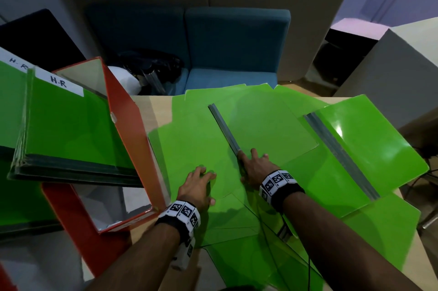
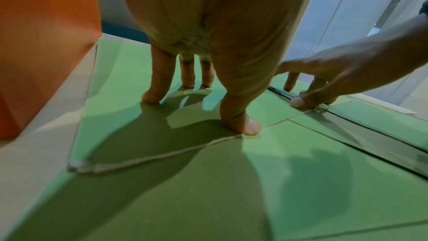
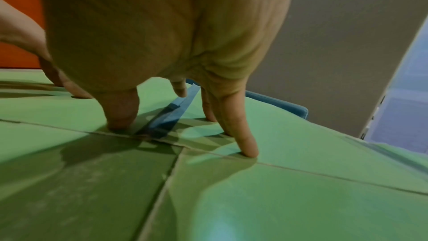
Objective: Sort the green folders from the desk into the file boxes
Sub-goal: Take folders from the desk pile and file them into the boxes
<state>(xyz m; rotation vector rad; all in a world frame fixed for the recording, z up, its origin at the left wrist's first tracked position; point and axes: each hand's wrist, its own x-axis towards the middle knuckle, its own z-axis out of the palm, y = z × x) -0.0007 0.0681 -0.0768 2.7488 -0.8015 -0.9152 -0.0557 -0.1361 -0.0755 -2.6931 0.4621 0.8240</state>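
Several green folders lie fanned over the desk. The top green folder [image 1: 251,124] [image 2: 129,72] [image 3: 289,122] has a grey spine strip [image 1: 224,128] [image 3: 171,109]. My left hand [image 1: 200,180] [image 2: 201,98] presses straight fingertips [image 2: 151,96] on its left part. My right hand [image 1: 252,163] [image 3: 185,127] rests spread fingertips [image 3: 249,150] at the near end of that spine, thumb on one side and fingers on the other. A second green folder [image 1: 369,139] lies to the right. An orange file box [image 1: 128,129] [image 2: 46,43] at the left holds green folders labelled H-R [image 1: 71,124].
Blue seat cushions [image 1: 234,48] stand behind the desk, with a dark bag [image 1: 154,65] on the seat. A grey partition [image 1: 388,65] [image 3: 336,52] stands at the right. Bare desk wood [image 1: 151,110] shows between the file box and the folders.
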